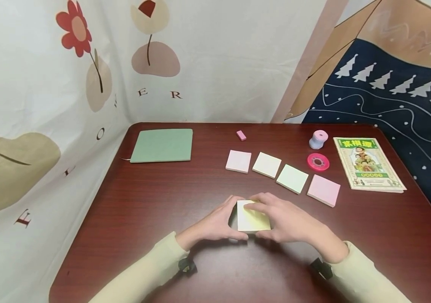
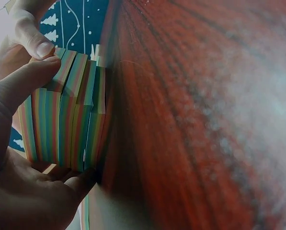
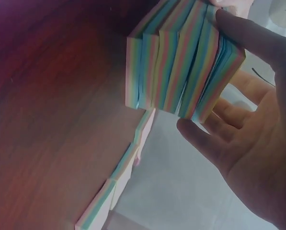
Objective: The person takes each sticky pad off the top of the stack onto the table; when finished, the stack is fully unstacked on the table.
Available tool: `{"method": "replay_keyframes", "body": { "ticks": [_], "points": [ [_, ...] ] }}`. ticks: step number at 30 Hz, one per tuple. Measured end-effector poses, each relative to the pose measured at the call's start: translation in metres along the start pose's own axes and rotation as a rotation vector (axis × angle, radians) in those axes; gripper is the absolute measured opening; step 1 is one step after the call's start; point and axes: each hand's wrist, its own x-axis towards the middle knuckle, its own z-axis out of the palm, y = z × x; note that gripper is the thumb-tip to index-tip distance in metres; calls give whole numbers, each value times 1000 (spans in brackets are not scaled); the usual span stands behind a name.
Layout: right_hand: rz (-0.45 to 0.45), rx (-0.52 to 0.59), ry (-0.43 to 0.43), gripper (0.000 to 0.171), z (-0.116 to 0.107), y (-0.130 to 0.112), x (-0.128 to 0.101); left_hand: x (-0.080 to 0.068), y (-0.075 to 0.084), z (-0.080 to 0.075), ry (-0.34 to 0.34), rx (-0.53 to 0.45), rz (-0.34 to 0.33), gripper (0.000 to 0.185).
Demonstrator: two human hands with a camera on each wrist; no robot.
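The left hand (image 1: 220, 221) and right hand (image 1: 287, 218) grip the stack (image 1: 250, 221) between them, apparently squaring it; its uneven layers (image 3: 169, 72) seem to want gentle, even pressure next.

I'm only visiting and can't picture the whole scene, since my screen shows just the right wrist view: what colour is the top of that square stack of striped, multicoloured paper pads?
Observer: The head view shows that the square stack of striped, multicoloured paper pads has a pale yellow top.
Visitor: How many separate pads lie in the row beyond it?
Observer: Four; a pink square paper pad ends the row on the right.
Visitor: And what's at the table's far right?
Observer: A rectangular paper booklet with a green and cream illustrated cover.
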Motion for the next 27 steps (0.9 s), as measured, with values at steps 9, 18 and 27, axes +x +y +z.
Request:
{"method": "replay_keyframes", "body": {
  "ticks": [9, 18, 27],
  "points": [
    [73, 126, 7, 60, -30, 28, 4, 0, 2, -1, 9, 21, -4, 88],
    [310, 138, 245, 59, -45, 127, 30, -1, 2, -2, 18, -1, 7, 84],
    [570, 114, 250, 60, -37, 181, 54, 0, 2, -1, 4, -9, 2, 85]
  ]
}}
